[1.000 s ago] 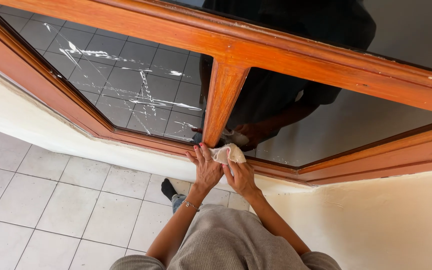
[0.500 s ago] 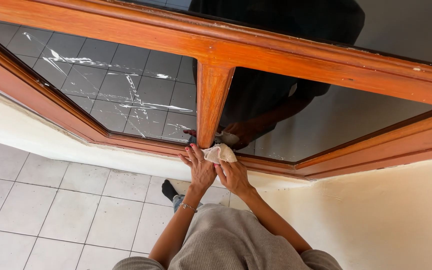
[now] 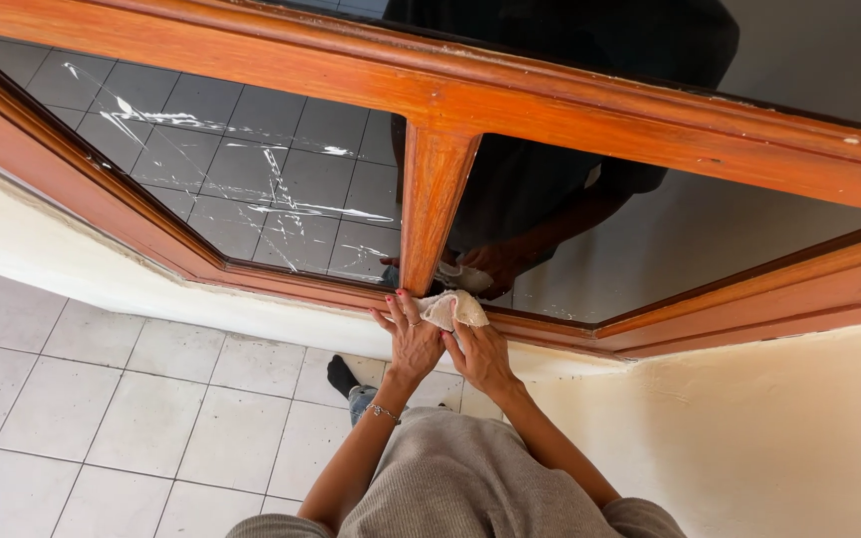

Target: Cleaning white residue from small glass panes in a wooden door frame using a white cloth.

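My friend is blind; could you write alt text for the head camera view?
Two hands, left hand and right hand, press a small white cloth against the bottom of a wooden window frame. The glass pane shows white smears above a tiled floor.

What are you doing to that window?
A person presses a small white cloth against the bottom of a wooden window frame, where the upright bar meets the lower rail. The right hand holds the cloth; the left hand rests beside it on the wood. The left glass pane shows white streaks.
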